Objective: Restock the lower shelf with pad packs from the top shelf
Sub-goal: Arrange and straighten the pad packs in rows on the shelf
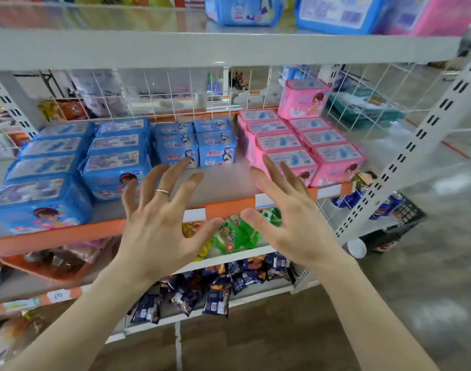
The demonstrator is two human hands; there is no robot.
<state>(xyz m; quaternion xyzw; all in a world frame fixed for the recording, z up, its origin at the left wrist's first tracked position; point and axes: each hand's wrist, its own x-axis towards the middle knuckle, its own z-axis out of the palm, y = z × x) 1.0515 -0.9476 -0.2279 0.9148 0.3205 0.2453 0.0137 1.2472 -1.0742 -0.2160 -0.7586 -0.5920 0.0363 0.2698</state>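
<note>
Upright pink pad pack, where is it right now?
In the head view, the upright pink pad pack stands at the back right of the orange-edged shelf, behind the rows of pink packs, against the wire mesh.

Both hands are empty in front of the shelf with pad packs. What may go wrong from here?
1. The right hand is close to the pink stack. A bump may topple the single pink pack that stands on top at the back.
2. The top shelf holds blue packs and a large pink pack. The wrong colour may end up in the bare spot in front of the small blue packs.
</note>
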